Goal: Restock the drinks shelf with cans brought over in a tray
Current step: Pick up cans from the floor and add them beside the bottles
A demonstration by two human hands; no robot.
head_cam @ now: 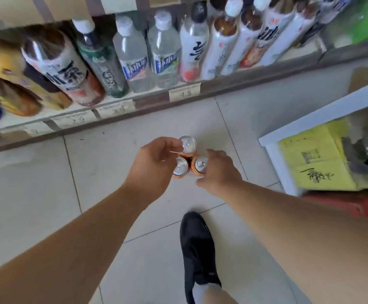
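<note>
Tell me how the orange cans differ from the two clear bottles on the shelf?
The orange cans are short with silver tops; the clear bottles are tall with white caps. The cans are gripped between the left hand and right hand; the bottles stand on the shelf. Both sit close together.

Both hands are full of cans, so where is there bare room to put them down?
Bare floor lies left of the left hand, between shelf and shoe; a narrower strip runs between the right hand and the white counter. The shelf is crowded: bottles side by side, no gap showing for the cans.
</note>
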